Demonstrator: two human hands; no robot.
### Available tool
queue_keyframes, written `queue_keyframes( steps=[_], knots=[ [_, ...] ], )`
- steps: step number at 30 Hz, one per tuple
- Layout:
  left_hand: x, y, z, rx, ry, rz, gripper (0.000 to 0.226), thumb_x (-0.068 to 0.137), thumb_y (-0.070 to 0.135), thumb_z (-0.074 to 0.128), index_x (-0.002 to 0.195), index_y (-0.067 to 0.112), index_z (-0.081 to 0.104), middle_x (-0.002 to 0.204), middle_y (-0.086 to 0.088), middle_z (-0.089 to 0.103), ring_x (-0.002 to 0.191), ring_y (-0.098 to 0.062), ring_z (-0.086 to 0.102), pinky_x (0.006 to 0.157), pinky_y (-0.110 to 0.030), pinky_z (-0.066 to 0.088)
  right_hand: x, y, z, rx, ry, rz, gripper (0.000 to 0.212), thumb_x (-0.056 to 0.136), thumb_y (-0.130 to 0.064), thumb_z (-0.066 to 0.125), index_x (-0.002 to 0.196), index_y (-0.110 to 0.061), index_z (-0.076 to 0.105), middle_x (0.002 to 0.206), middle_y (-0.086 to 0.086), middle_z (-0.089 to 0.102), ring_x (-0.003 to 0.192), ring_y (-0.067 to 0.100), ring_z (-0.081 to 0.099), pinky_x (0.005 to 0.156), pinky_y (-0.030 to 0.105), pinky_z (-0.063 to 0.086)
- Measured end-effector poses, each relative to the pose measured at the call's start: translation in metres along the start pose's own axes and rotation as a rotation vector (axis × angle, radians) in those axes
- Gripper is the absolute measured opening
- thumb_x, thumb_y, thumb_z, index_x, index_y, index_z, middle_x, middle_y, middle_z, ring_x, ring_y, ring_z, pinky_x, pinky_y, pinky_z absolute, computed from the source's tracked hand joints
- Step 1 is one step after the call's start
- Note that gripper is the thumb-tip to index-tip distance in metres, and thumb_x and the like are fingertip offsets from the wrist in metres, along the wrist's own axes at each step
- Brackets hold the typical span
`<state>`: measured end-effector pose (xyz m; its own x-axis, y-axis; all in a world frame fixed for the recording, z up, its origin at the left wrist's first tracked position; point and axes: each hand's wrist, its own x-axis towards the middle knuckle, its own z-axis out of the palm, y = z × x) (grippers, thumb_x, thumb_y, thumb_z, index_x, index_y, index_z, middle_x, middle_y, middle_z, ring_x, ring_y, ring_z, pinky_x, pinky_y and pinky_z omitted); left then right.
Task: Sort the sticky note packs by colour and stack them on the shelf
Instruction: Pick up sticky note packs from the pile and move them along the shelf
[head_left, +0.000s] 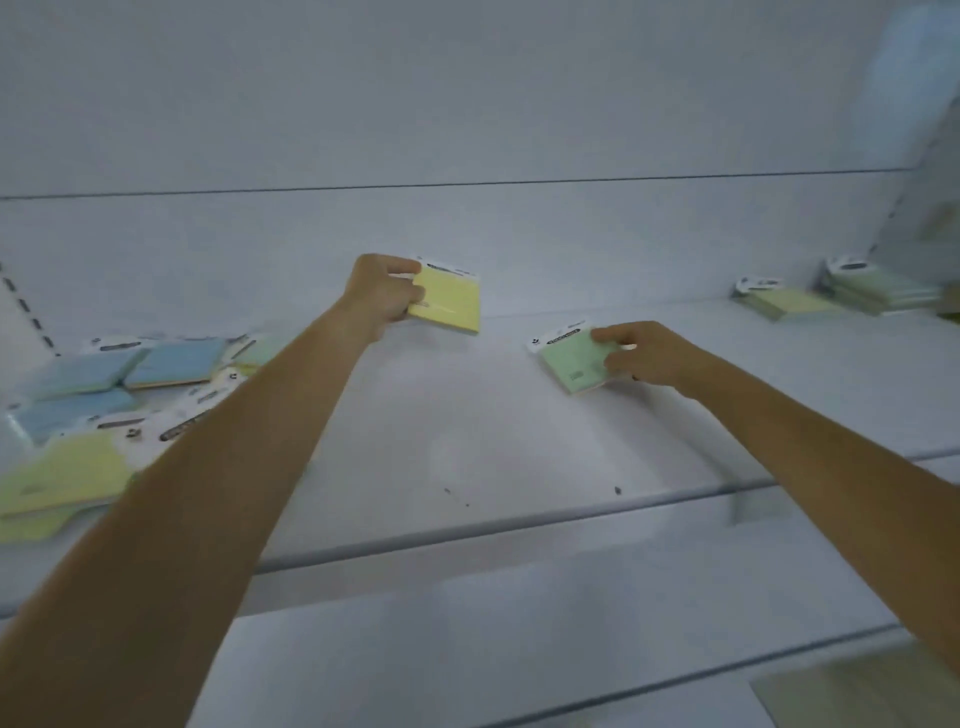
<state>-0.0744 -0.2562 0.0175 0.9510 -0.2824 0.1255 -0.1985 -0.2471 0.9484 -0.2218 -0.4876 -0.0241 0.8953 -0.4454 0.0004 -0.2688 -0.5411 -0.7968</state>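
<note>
The left hand (382, 291) is clamped on a yellow pack (449, 301) of sticky notes, thumb on top and fingers curled round its left edge; the pack is a flat square block with a white card header at its top, held up in front of the pale back panel (467, 104), near the middle of the shelf (467, 441). The right hand (649, 358) pinches a green pack (571, 361) by its right side, fingers bent over the face; this one is the same square shape with a white printed header, tilted and low over the shelf to the right of centre, though I cannot tell whether it touches the surface. The two packs are well apart. The shelf is a smooth, matt white board with a rounded grey rail (467, 530) along its front edge and a few dark specks near it. At the far left lies a loose heap: blue packs (176, 361) overlapping at the back, and yellow packs (67, 473) nearer the front, their white headers pointing different ways. At the far right, by the back panel, a short yellowish-green pile (789, 301) sits just beside a taller pile of green packs (878, 291), both blurred. Both forearms are bare
</note>
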Motion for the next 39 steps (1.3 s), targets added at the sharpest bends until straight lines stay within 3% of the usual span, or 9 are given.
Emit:
queue_keyframes(
  steps=[3, 7, 13, 17, 21, 28, 33, 36, 39],
  knots=[
    [-0.009, 0.020, 0.058, -0.033, -0.052, 0.015, 0.039, 0.084, -0.005, 0.057, 0.122, 0.003, 0.057, 0.099, -0.013, 0.054, 0.064, -0.016, 0.056, 0.035, -0.006, 0.038, -0.013, 0.035, -0.053, 0.090, 0.037, 0.016, 0.051, 0.084, 0.007, 0.052, 0.131, -0.010, 0.049, 0.138, 0.010, 0.048, 0.094, 0.018, 0.048, 0.058, 0.013, 0.045],
    [-0.025, 0.042, 0.158, -0.100, -0.085, 0.012, 0.039, 0.082, -0.004, 0.059, 0.121, 0.005, 0.058, 0.099, -0.012, 0.055, 0.070, -0.019, 0.059, 0.037, -0.008, 0.039, -0.030, 0.090, -0.134, 0.190, 0.153, 0.029, 0.053, 0.084, 0.009, 0.053, 0.133, -0.009, 0.047, 0.140, 0.008, 0.044, 0.100, 0.017, 0.048, 0.092, 0.034, 0.047],
    [-0.048, 0.067, 0.298, -0.197, -0.134, -0.028, 0.039, 0.083, -0.008, 0.056, 0.121, 0.001, 0.056, 0.078, -0.002, 0.055, 0.034, 0.002, 0.056, 0.037, -0.007, 0.042, -0.044, 0.183, -0.237, 0.349, 0.268, 0.095, 0.056, 0.083, 0.010, 0.054, 0.134, -0.011, 0.046, 0.141, 0.008, 0.044, 0.107, 0.020, 0.050, 0.093, 0.030, 0.046],
    [-0.051, 0.087, 0.364, -0.223, -0.142, -0.036, 0.040, 0.083, -0.008, 0.056, 0.123, 0.001, 0.055, 0.074, 0.000, 0.052, 0.031, 0.007, 0.054, 0.036, -0.005, 0.041, -0.044, 0.227, -0.281, 0.360, 0.326, 0.132, 0.056, 0.084, 0.008, 0.054, 0.135, -0.013, 0.045, 0.141, 0.006, 0.044, 0.110, 0.019, 0.050, 0.094, 0.031, 0.047],
    [-0.037, 0.103, 0.413, -0.194, -0.138, -0.015, 0.043, 0.083, -0.004, 0.058, 0.125, 0.003, 0.055, 0.095, -0.009, 0.056, 0.074, -0.017, 0.061, 0.049, -0.012, 0.043, -0.032, 0.253, -0.313, 0.364, 0.363, 0.123, 0.055, 0.084, 0.008, 0.054, 0.135, -0.013, 0.045, 0.140, 0.004, 0.044, 0.110, 0.017, 0.049, 0.092, 0.031, 0.047],
    [0.009, 0.112, 0.470, -0.179, -0.118, 0.002, 0.046, 0.080, -0.002, 0.062, 0.126, 0.002, 0.054, 0.125, -0.021, 0.058, 0.101, -0.030, 0.062, 0.078, -0.030, 0.053, 0.014, 0.270, -0.352, 0.325, 0.397, 0.100, 0.054, 0.084, 0.008, 0.053, 0.135, -0.008, 0.044, 0.125, 0.002, 0.047, 0.103, 0.020, 0.051, 0.104, 0.043, 0.045],
    [0.031, 0.106, 0.490, -0.119, -0.114, -0.025, 0.047, 0.080, -0.001, 0.064, 0.125, -0.002, 0.053, 0.103, -0.015, 0.055, 0.085, -0.023, 0.054, 0.060, -0.020, 0.048, 0.051, 0.268, -0.374, 0.322, 0.452, 0.080, 0.049, 0.086, 0.007, 0.048, 0.132, -0.009, 0.047, 0.121, 0.007, 0.052, 0.106, 0.019, 0.051, 0.103, 0.033, 0.043],
    [0.036, 0.098, 0.495, -0.019, -0.076, -0.068, 0.044, 0.078, 0.001, 0.066, 0.120, -0.002, 0.056, 0.114, -0.020, 0.060, 0.100, -0.034, 0.062, 0.085, -0.039, 0.055, 0.071, 0.266, -0.376, 0.410, 0.408, 0.080, 0.049, 0.086, 0.008, 0.046, 0.131, -0.013, 0.049, 0.111, 0.006, 0.054, 0.100, 0.021, 0.054, 0.094, 0.032, 0.046],
    [0.033, 0.094, 0.496, 0.153, -0.060, -0.038, 0.041, 0.082, 0.008, 0.064, 0.122, 0.001, 0.056, 0.127, -0.020, 0.058, 0.118, -0.035, 0.056, 0.103, -0.039, 0.044, 0.093, 0.268, -0.380, 0.521, 0.424, 0.070, 0.045, 0.084, 0.009, 0.047, 0.122, -0.012, 0.057, 0.107, 0.007, 0.057, 0.100, 0.026, 0.058, 0.095, 0.034, 0.049]
  ],
)
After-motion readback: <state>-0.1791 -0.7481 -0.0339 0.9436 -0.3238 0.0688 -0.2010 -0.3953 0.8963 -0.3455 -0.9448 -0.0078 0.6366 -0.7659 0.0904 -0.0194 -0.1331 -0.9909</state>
